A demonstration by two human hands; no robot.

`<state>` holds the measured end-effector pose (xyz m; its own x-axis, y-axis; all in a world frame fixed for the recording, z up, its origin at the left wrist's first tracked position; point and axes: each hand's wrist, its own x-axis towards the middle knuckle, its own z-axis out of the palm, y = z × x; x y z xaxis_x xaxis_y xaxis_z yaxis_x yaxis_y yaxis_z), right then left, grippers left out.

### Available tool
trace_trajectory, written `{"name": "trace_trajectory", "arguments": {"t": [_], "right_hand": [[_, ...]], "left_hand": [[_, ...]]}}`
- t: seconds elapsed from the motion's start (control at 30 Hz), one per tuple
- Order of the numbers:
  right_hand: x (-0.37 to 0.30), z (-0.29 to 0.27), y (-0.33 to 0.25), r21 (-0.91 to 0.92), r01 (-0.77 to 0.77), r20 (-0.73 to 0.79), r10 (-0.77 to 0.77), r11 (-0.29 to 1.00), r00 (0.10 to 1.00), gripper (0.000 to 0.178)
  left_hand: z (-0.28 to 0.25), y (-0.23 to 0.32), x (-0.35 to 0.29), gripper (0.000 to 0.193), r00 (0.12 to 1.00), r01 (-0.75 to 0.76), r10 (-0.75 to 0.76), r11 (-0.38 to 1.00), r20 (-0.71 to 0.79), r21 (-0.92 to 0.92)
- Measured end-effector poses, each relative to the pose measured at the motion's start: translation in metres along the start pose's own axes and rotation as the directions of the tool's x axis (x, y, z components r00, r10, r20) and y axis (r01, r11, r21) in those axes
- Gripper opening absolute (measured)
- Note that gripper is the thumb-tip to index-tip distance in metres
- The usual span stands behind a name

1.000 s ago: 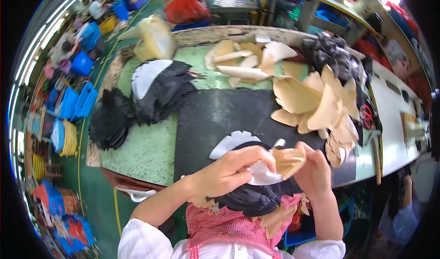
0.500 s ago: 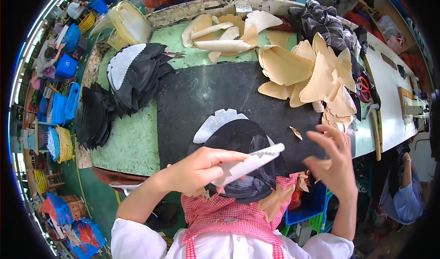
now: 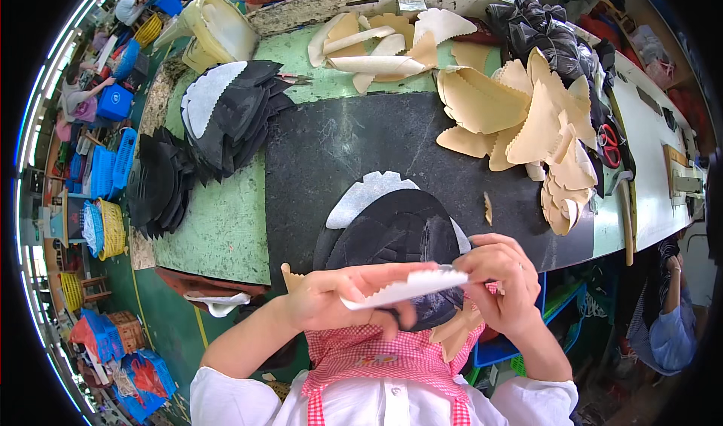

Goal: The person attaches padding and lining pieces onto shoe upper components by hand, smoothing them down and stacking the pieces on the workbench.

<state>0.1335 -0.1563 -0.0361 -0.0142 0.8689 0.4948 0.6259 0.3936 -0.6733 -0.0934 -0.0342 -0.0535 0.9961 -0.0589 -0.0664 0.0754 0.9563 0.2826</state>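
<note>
A white, thin sheet piece with a saw-toothed edge (image 3: 407,287) is held nearly level in front of me. My left hand (image 3: 331,296) is closed on its left part, fingers stretched along it. The bent fingers of my right hand (image 3: 498,275) pinch its right end. Below and behind it, a rounded stack of black pieces (image 3: 388,226) sits at the table's near edge, partly hidden by my hands. A whitish toothed piece (image 3: 373,194) shows beyond this stack. A beige toothed piece (image 3: 456,331) lies by my apron, under my right hand.
Beige toothed pieces (image 3: 486,102) are heaped at the right of the black mat (image 3: 339,147). Black stacks (image 3: 237,117) stand at the left. Red-handled scissors (image 3: 608,146) and a hammer (image 3: 626,219) lie at the right. A pale plastic container (image 3: 222,30) stands far left.
My right hand has moved left and closed on the right end of the white piece. The piece has dropped and tilted to nearly level. The view has shifted slightly.
</note>
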Motion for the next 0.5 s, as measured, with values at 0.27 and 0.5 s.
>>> {"name": "trace_trajectory", "arguments": {"t": [0.27,0.5], "right_hand": [[0.003,0.012,-0.018,0.295,-0.399,-0.059,0.434,0.868,0.899,0.023],[0.012,0.017,-0.011,0.301,-0.739,0.142,0.738,0.603,0.66,0.016]], "left_hand": [[0.009,0.016,0.002,0.062,0.784,-0.346,0.616,0.535,-0.075,0.771],[0.016,0.04,0.011,0.02,0.773,0.288,0.525,0.206,-0.355,0.935]]}}
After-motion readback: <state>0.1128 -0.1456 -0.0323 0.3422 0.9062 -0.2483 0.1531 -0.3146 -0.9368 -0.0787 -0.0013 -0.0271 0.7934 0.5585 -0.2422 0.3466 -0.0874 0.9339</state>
